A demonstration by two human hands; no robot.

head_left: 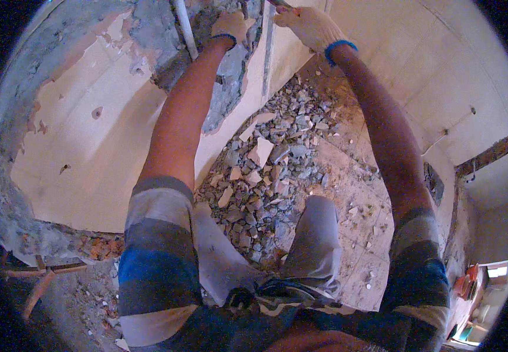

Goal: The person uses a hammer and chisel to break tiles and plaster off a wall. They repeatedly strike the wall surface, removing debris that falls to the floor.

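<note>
A dark handle sat at twelve o'clock, apparently gripped by the right hand; the left hand curled by the broken wall, its hold unclear. Work on the wall seemed underway; the next move called for steady aim.

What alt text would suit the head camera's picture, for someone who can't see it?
A person's gloved left hand and right hand stretch forward near a partly stripped wall, the left beside a pale pipe; what either holds is unclear. Grey and cream rubble lies heaped on the floor below.
</note>
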